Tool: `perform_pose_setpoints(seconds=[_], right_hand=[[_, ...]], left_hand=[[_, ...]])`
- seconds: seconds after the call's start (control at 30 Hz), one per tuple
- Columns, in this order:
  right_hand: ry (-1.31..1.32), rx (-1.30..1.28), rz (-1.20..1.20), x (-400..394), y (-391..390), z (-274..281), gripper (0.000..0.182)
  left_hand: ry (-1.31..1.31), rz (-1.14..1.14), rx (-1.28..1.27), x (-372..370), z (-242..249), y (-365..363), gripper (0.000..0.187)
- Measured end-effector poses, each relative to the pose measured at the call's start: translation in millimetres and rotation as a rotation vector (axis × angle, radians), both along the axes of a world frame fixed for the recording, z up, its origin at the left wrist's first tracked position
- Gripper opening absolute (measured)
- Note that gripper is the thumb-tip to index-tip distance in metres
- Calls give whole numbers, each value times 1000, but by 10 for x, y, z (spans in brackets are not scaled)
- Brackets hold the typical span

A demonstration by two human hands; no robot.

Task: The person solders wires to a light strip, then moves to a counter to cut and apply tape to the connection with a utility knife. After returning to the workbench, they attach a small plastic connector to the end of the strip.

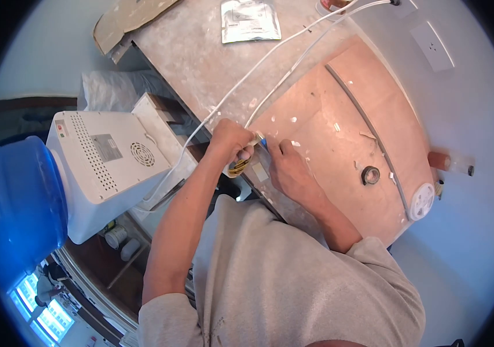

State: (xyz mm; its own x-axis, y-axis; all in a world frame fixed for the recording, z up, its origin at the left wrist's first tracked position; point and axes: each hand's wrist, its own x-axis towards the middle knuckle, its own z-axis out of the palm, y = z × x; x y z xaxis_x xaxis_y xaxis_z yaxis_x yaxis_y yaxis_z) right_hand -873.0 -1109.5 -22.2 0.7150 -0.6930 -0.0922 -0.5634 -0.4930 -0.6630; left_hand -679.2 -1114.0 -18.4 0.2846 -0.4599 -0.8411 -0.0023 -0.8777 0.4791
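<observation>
My left hand is closed at the front edge of the table, gripping a yellow-and-black roll that hangs below the fingers. A pale strip sticks out from its fingertips toward the other hand. My right hand is just to the right, its fingers curled and pinched. Right by its fingertips shows a small blue piece; I cannot tell what kind of thing it is. White cables run across the table and pass close behind my left hand.
A brown sheet with a dark strip covers the right of the table. On it lie a black tape roll, a white reel and scraps. A silver pouch lies behind. A water dispenser with blue bottle stands left.
</observation>
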Motion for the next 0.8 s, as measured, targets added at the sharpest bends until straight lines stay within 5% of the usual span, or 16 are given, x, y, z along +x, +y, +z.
perform_pose_setpoints(seconds=[0.8], right_hand=[[188,83,43,165,18,56,61]], left_hand=[[-3,32,33,-5,-25,-67,14]])
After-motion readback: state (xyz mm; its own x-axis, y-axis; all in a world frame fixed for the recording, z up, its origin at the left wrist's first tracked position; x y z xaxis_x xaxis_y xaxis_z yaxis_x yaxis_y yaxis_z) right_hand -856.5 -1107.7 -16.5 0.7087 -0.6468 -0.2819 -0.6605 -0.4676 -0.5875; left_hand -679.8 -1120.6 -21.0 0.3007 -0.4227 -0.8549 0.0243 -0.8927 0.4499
